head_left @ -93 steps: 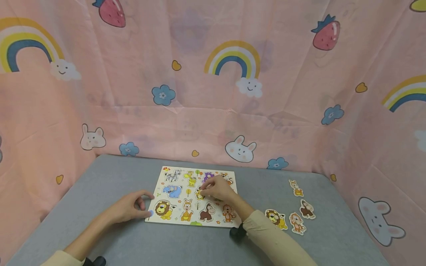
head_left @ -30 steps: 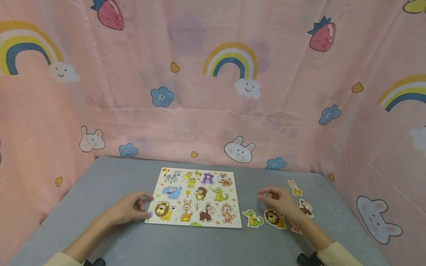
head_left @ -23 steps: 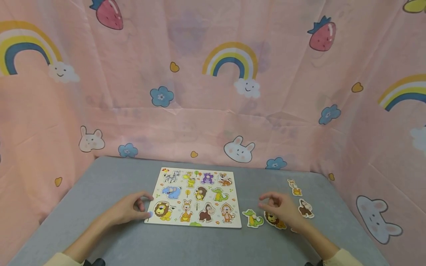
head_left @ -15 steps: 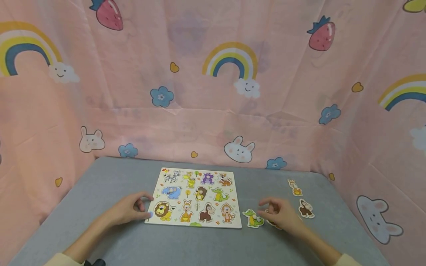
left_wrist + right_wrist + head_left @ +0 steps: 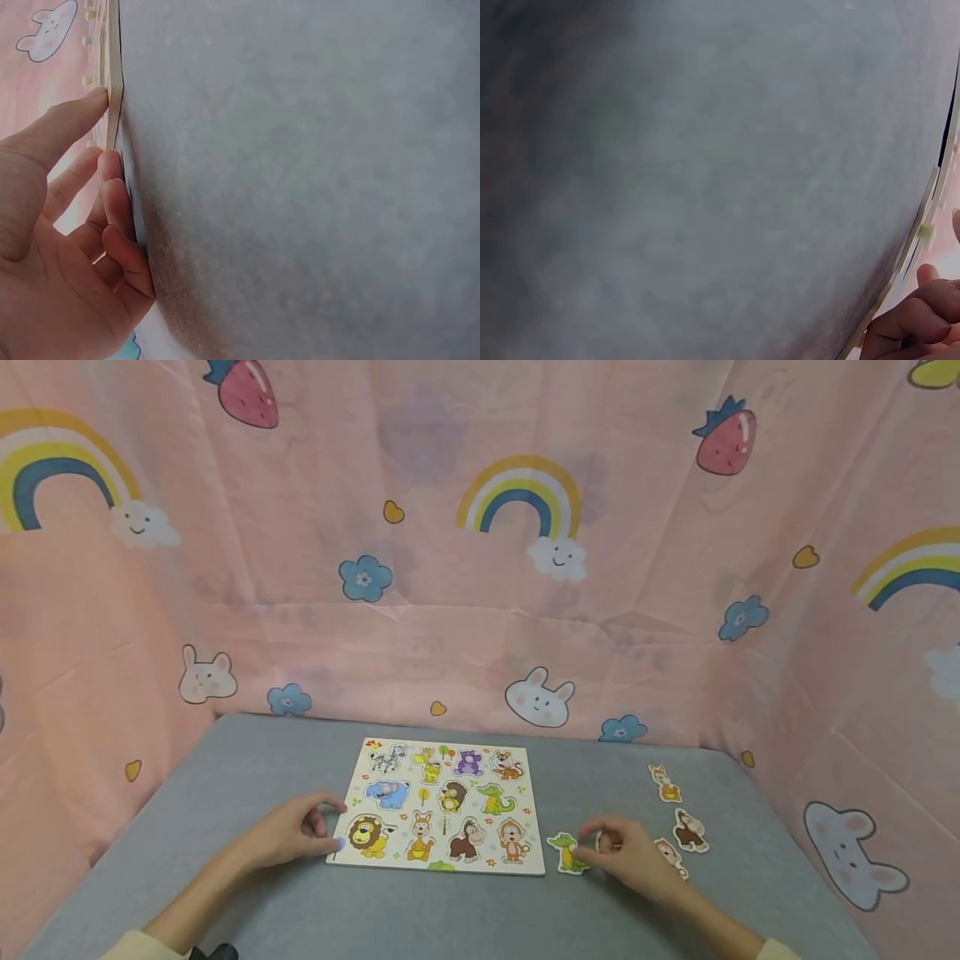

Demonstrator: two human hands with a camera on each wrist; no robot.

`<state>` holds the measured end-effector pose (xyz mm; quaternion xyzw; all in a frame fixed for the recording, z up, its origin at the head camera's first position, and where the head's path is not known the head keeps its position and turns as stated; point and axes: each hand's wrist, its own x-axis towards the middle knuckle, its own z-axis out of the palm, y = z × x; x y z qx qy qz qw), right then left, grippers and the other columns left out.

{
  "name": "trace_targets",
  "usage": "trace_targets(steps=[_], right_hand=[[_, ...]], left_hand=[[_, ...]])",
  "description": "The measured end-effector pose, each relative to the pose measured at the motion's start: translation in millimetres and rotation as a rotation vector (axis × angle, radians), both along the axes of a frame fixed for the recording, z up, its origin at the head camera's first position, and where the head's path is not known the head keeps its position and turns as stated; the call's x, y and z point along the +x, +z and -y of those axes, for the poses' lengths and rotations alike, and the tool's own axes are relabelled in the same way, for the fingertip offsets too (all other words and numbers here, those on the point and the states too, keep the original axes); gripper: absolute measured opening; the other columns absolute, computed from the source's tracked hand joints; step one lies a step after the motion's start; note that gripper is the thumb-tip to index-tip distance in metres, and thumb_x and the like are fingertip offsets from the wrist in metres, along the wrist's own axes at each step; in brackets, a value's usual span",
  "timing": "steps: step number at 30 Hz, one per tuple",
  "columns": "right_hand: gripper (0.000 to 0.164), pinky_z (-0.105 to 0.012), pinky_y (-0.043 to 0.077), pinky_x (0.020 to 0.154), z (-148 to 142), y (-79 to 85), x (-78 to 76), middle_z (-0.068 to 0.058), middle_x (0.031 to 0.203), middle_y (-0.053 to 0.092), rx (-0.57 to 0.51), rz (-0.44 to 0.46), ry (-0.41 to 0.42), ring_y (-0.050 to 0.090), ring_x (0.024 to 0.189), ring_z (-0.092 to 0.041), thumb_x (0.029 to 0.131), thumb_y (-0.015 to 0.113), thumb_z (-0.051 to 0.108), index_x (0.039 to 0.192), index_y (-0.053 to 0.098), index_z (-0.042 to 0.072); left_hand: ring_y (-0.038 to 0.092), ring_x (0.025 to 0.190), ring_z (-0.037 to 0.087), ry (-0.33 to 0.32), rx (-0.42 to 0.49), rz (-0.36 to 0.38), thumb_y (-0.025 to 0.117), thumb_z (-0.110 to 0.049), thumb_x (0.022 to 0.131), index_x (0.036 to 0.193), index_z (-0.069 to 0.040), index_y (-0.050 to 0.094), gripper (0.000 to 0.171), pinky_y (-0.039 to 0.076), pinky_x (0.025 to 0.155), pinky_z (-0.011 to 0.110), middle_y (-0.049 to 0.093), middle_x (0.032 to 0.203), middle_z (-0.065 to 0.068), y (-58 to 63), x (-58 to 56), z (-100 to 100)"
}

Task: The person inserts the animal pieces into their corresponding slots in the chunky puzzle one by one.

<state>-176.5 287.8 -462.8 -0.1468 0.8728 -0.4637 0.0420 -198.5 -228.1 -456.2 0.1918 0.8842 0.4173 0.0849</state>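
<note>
My left hand (image 5: 288,828) rests at the left edge of a white animal puzzle board (image 5: 517,868). Its thumb and index fingertip touch that edge, seen from the side in the left wrist view. My right hand (image 5: 630,858) is low over the loose pieces, thumb tip right at the crocodile puzzle piece (image 5: 564,852), index finger arched above with a gap between. Beneath this hand the lion piece (image 5: 602,842) is mostly hidden. A monkey piece (image 5: 670,858) lies beside it. In the right wrist view, the fingers (image 5: 915,319) show near a piece's knob (image 5: 926,234).
Further right lie a gorilla piece (image 5: 690,832) and a kangaroo piece (image 5: 665,784). On the board, the elephant (image 5: 387,794) and hedgehog (image 5: 452,797) have knobs. A grey table (image 5: 420,914) carries everything, with a pink printed curtain (image 5: 450,635) behind.
My right hand has gone from the hedgehog on the board to the loose pieces at the right, then lowered and shifted left to the crocodile piece. My left hand stays put.
</note>
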Motion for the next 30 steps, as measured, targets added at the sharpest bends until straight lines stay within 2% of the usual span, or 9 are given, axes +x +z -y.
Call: trace_targets(steps=[8, 18, 30], right_hand=[[0.028, -0.023, 0.032, 0.050, 0.8, 1.9, -1.6, 0.003, 0.064, 0.045, 0.030, 0.021, -0.002, 0.038, 0.053, -0.005, 0.086, 0.084, 0.021, 0.103, 0.071, 0.003], [0.030, -0.023, 0.034, 0.051, 0.3, 3.7, -2.5, 0.003, 0.064, 0.043, 0.024, 0.018, 0.081, 0.038, 0.054, -0.005, 0.084, 0.085, 0.018, 0.106, 0.072, 0.003], [0.019, -0.023, 0.034, 0.050, 4.9, 5.3, -3.1, 0.004, 0.063, 0.046, -0.001, -0.006, 0.112, 0.040, 0.053, -0.004, 0.086, 0.082, 0.011, 0.100, 0.073, 0.002]], left_hand=[[0.047, 0.060, 0.014, -0.004, -0.007, -0.007, 0.085, -0.020, 0.084, 0.122, -0.005, 0.062, 0.047, 0.038, 0.057, 0.028, 0.055, 0.079, 0.001, 0.1, -0.2, -0.2], [0.047, 0.061, 0.015, -0.005, -0.006, -0.011, 0.085, -0.019, 0.084, 0.122, -0.004, 0.062, 0.046, 0.039, 0.057, 0.028, 0.055, 0.079, 0.001, 0.5, 0.1, -0.3], [0.047, 0.061, 0.015, 0.000, -0.013, -0.009, 0.085, -0.019, 0.084, 0.123, -0.004, 0.062, 0.048, 0.039, 0.057, 0.028, 0.055, 0.079, 0.000, -0.8, 0.3, -0.8]])
